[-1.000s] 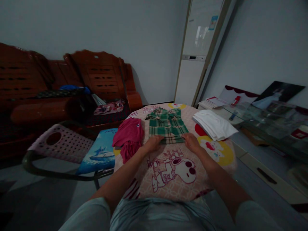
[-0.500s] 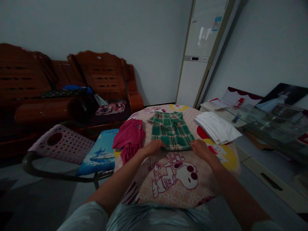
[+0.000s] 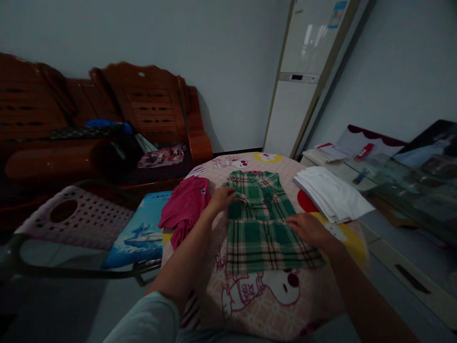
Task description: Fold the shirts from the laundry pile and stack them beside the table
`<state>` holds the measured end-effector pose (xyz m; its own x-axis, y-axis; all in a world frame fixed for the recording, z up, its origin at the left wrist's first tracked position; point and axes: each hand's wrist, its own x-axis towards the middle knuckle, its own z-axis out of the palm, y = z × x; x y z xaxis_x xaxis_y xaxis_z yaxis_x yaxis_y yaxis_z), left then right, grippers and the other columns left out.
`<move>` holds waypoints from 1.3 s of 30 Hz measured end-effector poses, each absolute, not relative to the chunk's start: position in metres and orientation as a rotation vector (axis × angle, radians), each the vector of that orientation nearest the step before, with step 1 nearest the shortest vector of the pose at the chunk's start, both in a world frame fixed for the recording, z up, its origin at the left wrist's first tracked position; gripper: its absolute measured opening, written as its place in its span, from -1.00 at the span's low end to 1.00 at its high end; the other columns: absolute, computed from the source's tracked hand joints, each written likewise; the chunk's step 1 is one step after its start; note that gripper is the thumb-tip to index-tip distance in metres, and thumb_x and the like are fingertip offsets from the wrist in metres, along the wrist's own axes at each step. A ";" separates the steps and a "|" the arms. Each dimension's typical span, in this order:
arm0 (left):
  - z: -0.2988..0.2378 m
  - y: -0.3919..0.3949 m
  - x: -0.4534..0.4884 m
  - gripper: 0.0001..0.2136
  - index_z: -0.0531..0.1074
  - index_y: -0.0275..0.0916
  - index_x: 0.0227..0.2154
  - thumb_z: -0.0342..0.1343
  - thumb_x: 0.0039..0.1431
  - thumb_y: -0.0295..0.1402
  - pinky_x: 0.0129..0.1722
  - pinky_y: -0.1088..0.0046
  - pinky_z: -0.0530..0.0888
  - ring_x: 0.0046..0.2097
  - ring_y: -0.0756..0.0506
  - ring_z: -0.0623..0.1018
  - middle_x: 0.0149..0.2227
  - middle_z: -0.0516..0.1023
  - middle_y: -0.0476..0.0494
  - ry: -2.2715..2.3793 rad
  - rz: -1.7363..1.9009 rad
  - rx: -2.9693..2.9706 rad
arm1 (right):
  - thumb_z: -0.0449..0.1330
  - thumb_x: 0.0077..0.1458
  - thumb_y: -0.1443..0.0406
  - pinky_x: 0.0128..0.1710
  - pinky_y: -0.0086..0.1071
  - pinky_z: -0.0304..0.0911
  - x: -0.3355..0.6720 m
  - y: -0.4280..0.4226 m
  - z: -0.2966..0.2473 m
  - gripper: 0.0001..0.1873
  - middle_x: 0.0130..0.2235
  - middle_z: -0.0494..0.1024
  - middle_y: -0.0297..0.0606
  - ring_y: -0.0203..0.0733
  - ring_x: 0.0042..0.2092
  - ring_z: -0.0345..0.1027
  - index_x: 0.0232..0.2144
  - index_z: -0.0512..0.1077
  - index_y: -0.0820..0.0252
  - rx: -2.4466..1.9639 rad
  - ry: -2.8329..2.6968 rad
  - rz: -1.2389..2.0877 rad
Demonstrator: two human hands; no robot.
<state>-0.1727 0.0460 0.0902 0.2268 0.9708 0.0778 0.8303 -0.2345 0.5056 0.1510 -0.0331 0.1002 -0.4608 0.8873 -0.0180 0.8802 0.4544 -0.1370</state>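
Observation:
A green plaid shirt [image 3: 260, 243] lies spread on the round table's patterned cloth, its collar end pointing away from me and a crease running across its middle. At its upper left edge, by the sleeve, my left hand [image 3: 222, 197] has its fingers curled together on the fabric. My right hand [image 3: 310, 229] rests at the right edge near the crease, fingers stretched out over the cloth. A crumpled magenta garment [image 3: 187, 202] lies left of my left hand. Folded white cloth [image 3: 332, 193] sits to the right of the shirt.
A chair [image 3: 78, 214] with a woven back and a blue picture cushion [image 3: 143, 233] stands at the left. Wooden seats [image 3: 150, 105] line the wall behind. A tall white air conditioner [image 3: 300, 95] fills the corner; a glass-topped cabinet [image 3: 400, 186] is at the right.
The shirt's lower part now extends toward me past the crease. My left hand has moved from the near edge up to the sleeve; my right hand has loosened and lies at the side.

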 end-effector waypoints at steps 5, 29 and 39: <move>0.067 0.106 -0.186 -0.67 0.44 -0.44 0.01 -0.07 0.25 -0.48 -0.01 0.37 0.42 0.02 -0.23 0.55 -0.02 0.54 -0.45 2.283 0.410 1.893 | 0.03 0.21 0.36 -0.20 -0.41 0.22 0.092 0.022 0.099 -0.71 -0.34 0.61 -0.23 -0.22 -0.27 0.46 -0.35 0.57 0.15 -1.403 -2.592 0.262; 0.047 0.152 -0.159 -0.72 0.46 -0.30 -0.13 0.14 0.08 -0.34 -0.30 0.49 0.51 -0.26 -0.04 0.58 -0.18 0.60 -0.18 1.170 1.210 1.401 | 0.07 0.17 -0.05 -0.04 -0.16 0.41 0.023 0.101 0.005 -0.35 -0.02 0.57 -0.06 -0.01 -0.04 0.49 0.15 0.37 0.24 -1.180 -1.548 0.936; 0.024 0.169 -0.184 -0.67 0.46 -0.35 -0.06 -0.05 0.15 -0.50 -0.08 0.33 0.52 -0.10 -0.12 0.58 -0.08 0.57 -0.29 1.934 1.423 1.129 | 0.11 0.09 -0.16 -0.12 -0.15 0.47 0.028 0.110 -0.006 -0.22 0.10 0.48 0.00 0.03 -0.04 0.49 0.19 0.33 0.22 -1.165 -1.393 1.038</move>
